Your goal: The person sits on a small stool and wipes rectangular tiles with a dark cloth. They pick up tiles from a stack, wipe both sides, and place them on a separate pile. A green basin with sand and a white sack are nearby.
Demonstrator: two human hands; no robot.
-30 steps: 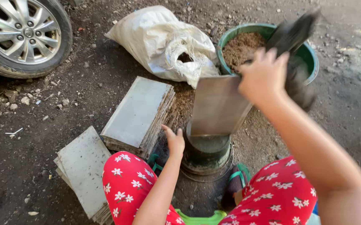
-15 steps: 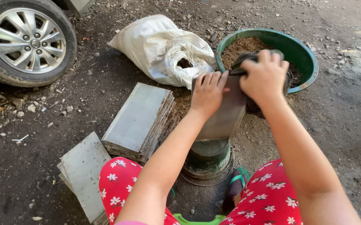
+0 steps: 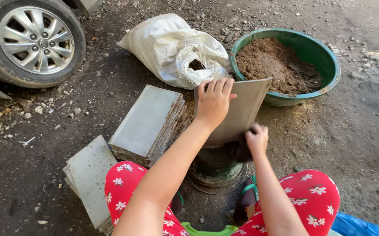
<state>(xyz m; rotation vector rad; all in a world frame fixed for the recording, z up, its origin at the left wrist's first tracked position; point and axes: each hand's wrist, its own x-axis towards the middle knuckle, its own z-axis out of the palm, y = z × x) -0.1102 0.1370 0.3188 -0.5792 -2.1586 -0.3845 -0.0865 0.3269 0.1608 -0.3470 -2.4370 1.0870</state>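
Observation:
My left hand [image 3: 214, 101] grips the top edge of a flat grey sheet [image 3: 242, 109] held upright over a round dark metal mould [image 3: 215, 168] standing on the ground. My right hand [image 3: 256, 139] is lower, at the sheet's bottom right, closed on a dark clump or rag [image 3: 239, 150] just above the mould. My knees in red flowered trousers [image 3: 303, 196] frame the mould.
A green basin [image 3: 329, 61] filled with brown soil sits at the far right. A white sack [image 3: 167, 43] lies beside it. Two stacks of grey sheets [image 3: 148, 120] [image 3: 86, 175] lie left. A car wheel [image 3: 32, 39] stands at the far left. Dirt ground with stones all around.
My right hand came down from the basin to the sheet's bottom edge. My left hand rose from the mould to the sheet's top edge.

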